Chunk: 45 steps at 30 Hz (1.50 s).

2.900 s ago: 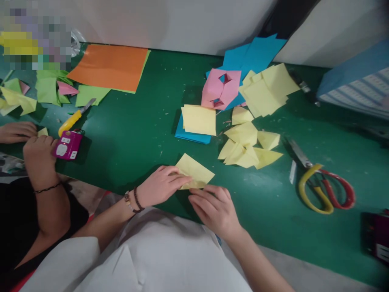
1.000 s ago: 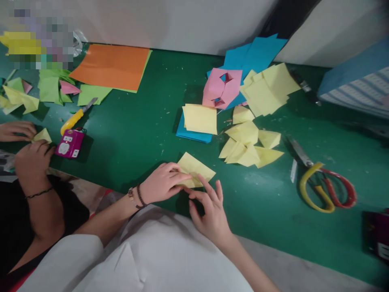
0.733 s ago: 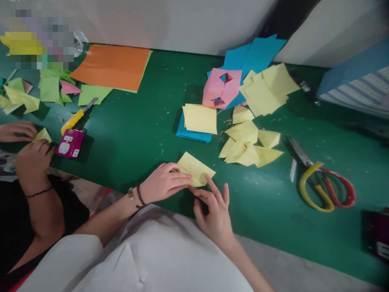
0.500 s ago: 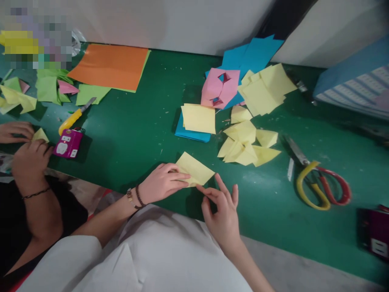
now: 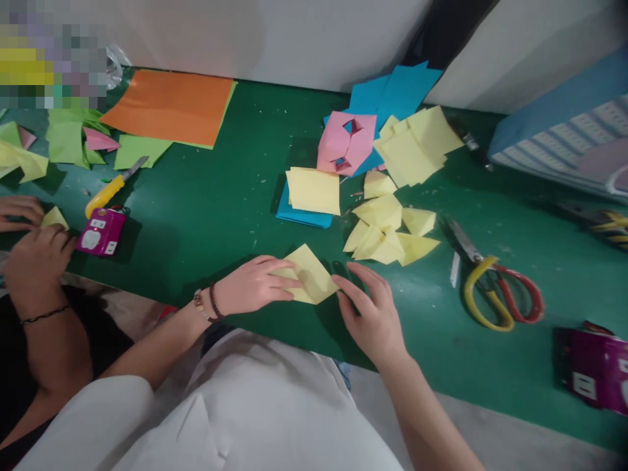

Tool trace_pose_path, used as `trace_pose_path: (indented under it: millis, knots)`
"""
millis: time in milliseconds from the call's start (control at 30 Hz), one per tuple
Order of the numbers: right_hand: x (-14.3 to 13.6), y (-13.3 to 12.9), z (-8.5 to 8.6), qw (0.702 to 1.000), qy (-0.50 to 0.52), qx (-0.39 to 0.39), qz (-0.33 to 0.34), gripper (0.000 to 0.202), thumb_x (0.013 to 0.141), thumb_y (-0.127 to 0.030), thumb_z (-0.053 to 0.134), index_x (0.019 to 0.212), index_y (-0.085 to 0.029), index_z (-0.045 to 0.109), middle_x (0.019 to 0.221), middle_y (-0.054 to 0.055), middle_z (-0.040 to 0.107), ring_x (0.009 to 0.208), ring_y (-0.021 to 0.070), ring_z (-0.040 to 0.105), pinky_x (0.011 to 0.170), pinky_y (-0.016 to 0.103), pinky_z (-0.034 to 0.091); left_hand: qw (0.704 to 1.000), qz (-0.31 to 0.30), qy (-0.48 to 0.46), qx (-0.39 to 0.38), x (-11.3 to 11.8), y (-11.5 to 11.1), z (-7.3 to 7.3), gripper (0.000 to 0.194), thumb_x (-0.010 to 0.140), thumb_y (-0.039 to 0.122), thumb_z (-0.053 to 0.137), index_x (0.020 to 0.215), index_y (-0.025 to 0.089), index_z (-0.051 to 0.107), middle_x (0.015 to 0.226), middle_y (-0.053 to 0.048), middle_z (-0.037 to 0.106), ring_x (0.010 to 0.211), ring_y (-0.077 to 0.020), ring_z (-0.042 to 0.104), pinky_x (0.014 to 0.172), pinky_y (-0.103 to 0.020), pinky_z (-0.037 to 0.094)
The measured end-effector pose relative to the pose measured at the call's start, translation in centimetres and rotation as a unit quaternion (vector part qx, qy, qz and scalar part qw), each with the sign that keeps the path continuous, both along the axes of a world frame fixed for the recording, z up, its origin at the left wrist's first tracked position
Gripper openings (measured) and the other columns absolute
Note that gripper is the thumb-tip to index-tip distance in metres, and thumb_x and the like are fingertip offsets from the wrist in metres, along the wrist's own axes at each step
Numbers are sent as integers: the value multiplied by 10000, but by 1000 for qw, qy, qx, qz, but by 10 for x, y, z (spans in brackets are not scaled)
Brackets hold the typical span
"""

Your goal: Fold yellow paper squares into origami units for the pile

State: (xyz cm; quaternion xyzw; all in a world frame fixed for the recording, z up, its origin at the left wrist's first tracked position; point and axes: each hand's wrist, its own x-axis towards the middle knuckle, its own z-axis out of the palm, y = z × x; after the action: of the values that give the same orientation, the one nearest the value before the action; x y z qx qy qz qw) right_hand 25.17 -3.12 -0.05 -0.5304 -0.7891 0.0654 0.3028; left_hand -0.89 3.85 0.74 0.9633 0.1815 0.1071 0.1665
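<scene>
Compared with the earlier frame, the right hand (image 5: 370,311) has moved from the near edge of the yellow sheet (image 5: 314,275) to its right corner, and more of this sheet shows. Green and wide, the table (image 5: 196,190) carries everything. At its far right stands the blue striped box (image 5: 559,127); at the far left lies the orange paper (image 5: 171,108). The scissors (image 5: 475,257) lie to the right of the right hand, and the folded yellow pieces (image 5: 385,216) are beyond it. The yellow sheet is near the front edge, between both hands. The left hand (image 5: 250,288) is unclenched, its fingers resting upon the sheet's left part. Right thumb and forefinger are at the corner; whether they pinch it, I cannot tell.
</scene>
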Motion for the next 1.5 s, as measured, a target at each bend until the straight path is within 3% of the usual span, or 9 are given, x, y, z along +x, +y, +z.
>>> trace_pose_path:
  millis: [67, 200, 333, 467, 600, 767, 1033, 1200, 1500]
  knots:
    - [5, 9, -1, 998, -35, 19, 42, 398, 842, -55, 578, 1167, -284, 597, 1307, 114, 564, 1233, 282, 546, 911, 464, 537, 1000, -21, 14, 7, -2, 7, 2, 287, 960, 143, 471, 995, 280, 721, 1296, 55, 634, 1326, -220, 440, 1043, -408, 378]
    - [13, 18, -4, 990, -70, 22, 118, 320, 839, -46, 581, 1086, -240, 643, 1266, 108, 613, 1236, 282, 539, 922, 441, 535, 999, -35, 33, -1, -5, 12, 7, 333, 898, 98, 496, 1078, 288, 702, 1317, 36, 620, 1338, -254, 436, 1084, -467, 364]
    - [19, 23, -4, 988, -89, 20, 125, 357, 848, -33, 555, 1139, -221, 646, 1269, 126, 622, 1218, 271, 554, 929, 426, 534, 999, -46, 18, -22, -4, 10, 6, 339, 867, 173, 555, 1168, 278, 670, 1302, -28, 622, 1326, -261, 456, 1100, -477, 365]
    - [18, 26, -2, 986, -81, 40, 137, 277, 855, -63, 591, 1069, -213, 682, 1246, 130, 642, 1199, 267, 568, 916, 410, 537, 999, -45, -7, -19, -2, 10, 3, 229, 909, 323, 558, 1062, 231, 702, 1268, -39, 643, 1330, -271, 459, 1129, -494, 334]
    - [13, 22, 0, 979, -80, 50, 182, 174, 869, -91, 607, 968, -202, 697, 1218, 88, 679, 1211, 260, 564, 924, 403, 525, 1000, -14, 7, 23, -1, 3, 4, 257, 935, 346, 534, 1051, 176, 688, 1286, -56, 636, 1329, -272, 461, 1141, -474, 334]
    - [10, 16, -2, 975, -61, 35, 212, 148, 881, -103, 609, 971, -186, 693, 1101, 57, 729, 1155, 237, 598, 911, 384, 521, 998, 34, 26, 42, 0, -17, 2, 329, 952, 323, 509, 1175, 113, 631, 1300, -108, 618, 1255, -245, 529, 1099, -405, 413]
    - [-10, 28, 1, 989, 5, -13, 145, 92, 885, -173, 626, 909, -204, 709, 795, 34, 715, 819, 187, 605, 773, 348, 502, 999, 34, -9, 23, -6, -22, -6, 287, 943, 320, 536, 1156, 157, 637, 1309, -86, 612, 1300, -264, 501, 1110, -461, 397]
    - [-19, 30, -4, 995, -5, -34, 95, 100, 897, -186, 607, 939, -190, 698, 794, 35, 719, 787, 188, 588, 735, 332, 463, 1000, 24, 0, 19, -7, -22, -7, 313, 932, 342, 554, 1185, 171, 626, 1317, -82, 606, 1318, -277, 480, 1122, -477, 376]
    - [-21, 27, -6, 995, -8, -55, 78, 94, 901, -184, 596, 940, -183, 681, 785, 38, 709, 776, 187, 581, 710, 317, 430, 1000, 10, -12, 12, -6, -21, -7, 307, 947, 329, 524, 1157, 133, 632, 1304, -86, 619, 1307, -266, 494, 1122, -446, 398]
